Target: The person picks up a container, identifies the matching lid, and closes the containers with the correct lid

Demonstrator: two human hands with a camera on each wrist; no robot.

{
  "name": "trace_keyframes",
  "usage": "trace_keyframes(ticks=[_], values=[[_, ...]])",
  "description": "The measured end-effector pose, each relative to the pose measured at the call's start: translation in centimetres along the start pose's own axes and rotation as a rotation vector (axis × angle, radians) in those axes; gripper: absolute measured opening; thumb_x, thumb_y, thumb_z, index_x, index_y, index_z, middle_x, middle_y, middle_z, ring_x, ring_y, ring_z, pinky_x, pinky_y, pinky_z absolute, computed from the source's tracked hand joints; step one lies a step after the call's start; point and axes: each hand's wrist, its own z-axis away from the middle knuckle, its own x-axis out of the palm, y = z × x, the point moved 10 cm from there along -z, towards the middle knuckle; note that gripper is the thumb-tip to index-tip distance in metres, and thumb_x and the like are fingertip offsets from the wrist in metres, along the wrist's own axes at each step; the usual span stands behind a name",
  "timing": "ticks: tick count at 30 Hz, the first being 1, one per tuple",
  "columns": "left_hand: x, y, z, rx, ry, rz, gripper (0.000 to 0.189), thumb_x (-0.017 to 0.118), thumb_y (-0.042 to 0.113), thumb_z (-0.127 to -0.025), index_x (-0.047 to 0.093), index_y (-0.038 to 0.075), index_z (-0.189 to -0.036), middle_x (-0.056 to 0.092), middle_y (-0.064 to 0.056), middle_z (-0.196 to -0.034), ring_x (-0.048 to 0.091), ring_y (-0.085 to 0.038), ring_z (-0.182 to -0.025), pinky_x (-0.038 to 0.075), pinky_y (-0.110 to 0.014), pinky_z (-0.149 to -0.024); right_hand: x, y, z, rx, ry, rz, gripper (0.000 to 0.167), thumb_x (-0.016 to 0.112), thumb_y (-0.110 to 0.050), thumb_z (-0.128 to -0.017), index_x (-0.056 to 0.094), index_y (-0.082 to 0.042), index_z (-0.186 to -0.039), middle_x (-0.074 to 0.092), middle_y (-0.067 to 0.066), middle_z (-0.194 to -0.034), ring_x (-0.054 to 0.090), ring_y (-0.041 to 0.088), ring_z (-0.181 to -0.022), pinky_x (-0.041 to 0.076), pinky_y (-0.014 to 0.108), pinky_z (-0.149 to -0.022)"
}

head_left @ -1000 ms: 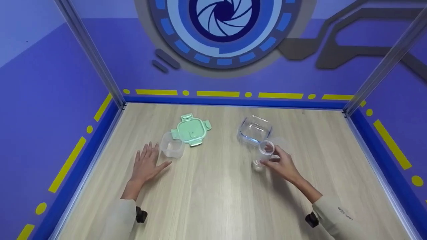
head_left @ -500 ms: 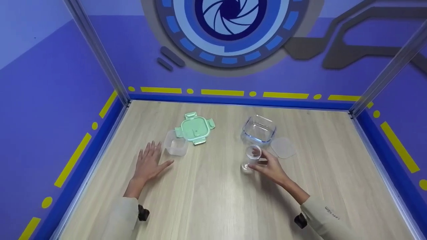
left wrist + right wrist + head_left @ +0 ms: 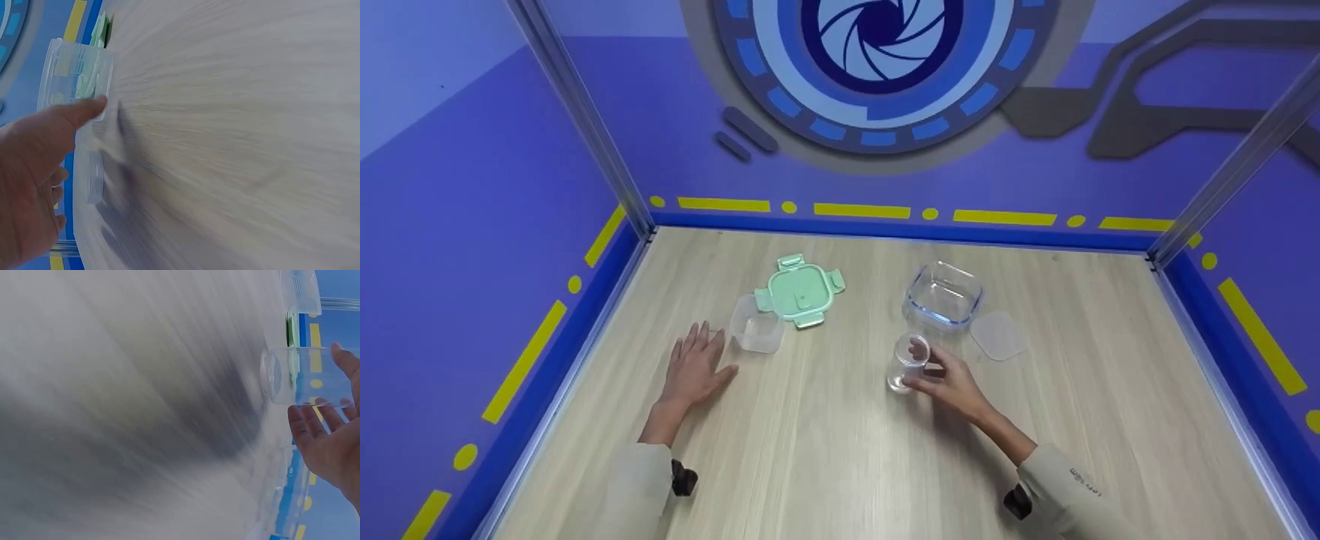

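Cup [image 3: 903,369] gripped by right hand [image 3: 956,386], left hand [image 3: 690,373] spread, empty; disc [image 3: 97,177] plain only in left wrist view

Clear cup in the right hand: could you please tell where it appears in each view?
Head: clear cup right of and below centre, in the right hand.
Left wrist: not in it.
Right wrist: at the right edge, above mid-height.
Landmark: green lid, left of centre in head, upper left in left wrist, upper right in right wrist.
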Motion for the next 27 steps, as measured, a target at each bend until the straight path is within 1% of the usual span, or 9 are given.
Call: trace_keyframes(ticks=[3, 7, 10, 12, 15, 19, 22, 25, 27], values=[[0.0, -0.2, -0.1, -0.006, 0.002, 0.009, 0.071, 0.069, 0.032, -0.096, 0.042, -0.001, -0.152, 0.027, -0.031, -0.163, 0.017, -0.048, -0.155, 0.014, -0.068, -0.123, 0.4, 0.2, 0.1, 0.014, 0.005, -0.032, 0.065, 0.083, -0.007, -0.084, 0.054, 0.001, -0.142, 0.063, 0.027, -0.135, 0.063, 0.044, -0.122, 0.055, 0.054, -0.099], [-0.3, -0.5, -0.2, -0.005, 0.019, 0.024, 0.07, 0.071, 0.03, -0.094, 0.043, -0.001, -0.152, 0.029, -0.031, -0.163, 0.02, -0.049, -0.154, 0.015, -0.07, -0.122, 0.6, 0.4, 0.3, 0.017, 0.029, -0.055, 0.064, 0.083, -0.006, -0.084, 0.055, 0.0, -0.141, 0.064, 0.026, -0.134, 0.064, 0.043, -0.12, 0.055, 0.056, -0.098], [-0.7, -0.9, -0.4, -0.01, 0.043, 0.033, 0.073, 0.074, 0.029, -0.092, 0.044, 0.0, -0.151, 0.031, -0.03, -0.162, 0.023, -0.05, -0.153, 0.018, -0.07, -0.121, 0.7, 0.5, 0.3, 0.029, 0.044, -0.041, 0.062, 0.082, -0.008, -0.085, 0.055, 0.0, -0.14, 0.064, 0.025, -0.135, 0.064, 0.041, -0.12, 0.055, 0.055, -0.099], [-1.0, -1.3, -0.4, -0.014, 0.067, 0.036, 0.074, 0.077, 0.028, -0.089, 0.046, -0.001, -0.15, 0.033, -0.032, -0.16, 0.026, -0.051, -0.151, 0.021, -0.07, -0.12, 0.8, 0.6, 0.2, 0.036, 0.051, -0.022, 0.062, 0.082, -0.01, -0.085, 0.055, -0.001, -0.141, 0.063, 0.024, -0.135, 0.064, 0.041, -0.12, 0.054, 0.055, -0.1], [-1.2, -1.9, -0.5, -0.038, 0.088, 0.05, 0.074, 0.078, 0.026, -0.089, 0.046, -0.004, -0.148, 0.033, -0.035, -0.159, 0.031, -0.053, -0.148, 0.026, -0.07, -0.118, 1.0, 0.8, 0.2, 0.045, 0.046, 0.013, 0.062, 0.081, -0.013, -0.087, 0.053, -0.001, -0.142, 0.062, 0.024, -0.136, 0.064, 0.042, -0.121, 0.054, 0.056, -0.101], [-1.5, -2.6, -0.8, -0.088, 0.095, 0.091, 0.07, 0.074, 0.023, -0.091, 0.045, -0.006, -0.148, 0.037, -0.035, -0.156, 0.035, -0.052, -0.144, 0.031, -0.068, -0.115, 1.2, 1.2, 0.5, 0.084, 0.031, 0.054, 0.064, 0.079, -0.018, -0.089, 0.05, -0.008, -0.145, 0.062, 0.02, -0.138, 0.064, 0.041, -0.124, 0.054, 0.056, -0.1], [-1.7, -2.9, -1.0, -0.11, 0.1, 0.121, 0.07, 0.073, 0.023, -0.092, 0.044, -0.007, -0.148, 0.042, -0.034, -0.151, 0.039, -0.05, -0.14, 0.035, -0.066, -0.11, 1.3, 1.5, 0.6, 0.107, 0.03, 0.071, 0.066, 0.078, -0.021, -0.09, 0.048, -0.013, -0.148, 0.063, 0.016, -0.137, 0.065, 0.039, -0.122, 0.055, 0.055, -0.099], [-1.7, -3.2, -1.2, -0.128, 0.106, 0.138, 0.072, 0.072, 0.025, -0.092, 0.042, -0.009, -0.148, 0.046, -0.034, -0.145, 0.042, -0.05, -0.136, 0.038, -0.065, -0.107, 1.3, 1.6, 0.5, 0.101, 0.047, 0.082, 0.065, 0.079, -0.021, -0.09, 0.048, -0.01, -0.146, 0.065, 0.016, -0.132, 0.068, 0.037, -0.117, 0.056, 0.053, -0.097], [-1.5, -3.5, -1.3, -0.149, 0.102, 0.15, 0.074, 0.072, 0.027, -0.092, 0.041, -0.01, -0.148, 0.045, -0.035, -0.145, 0.042, -0.05, -0.136, 0.037, -0.064, -0.108, 1.4, 1.7, 0.4, 0.103, 0.055, 0.082, 0.064, 0.08, -0.021, -0.089, 0.049, -0.008, -0.144, 0.066, 0.016, -0.128, 0.069, 0.035, -0.114, 0.057, 0.051, -0.096]])
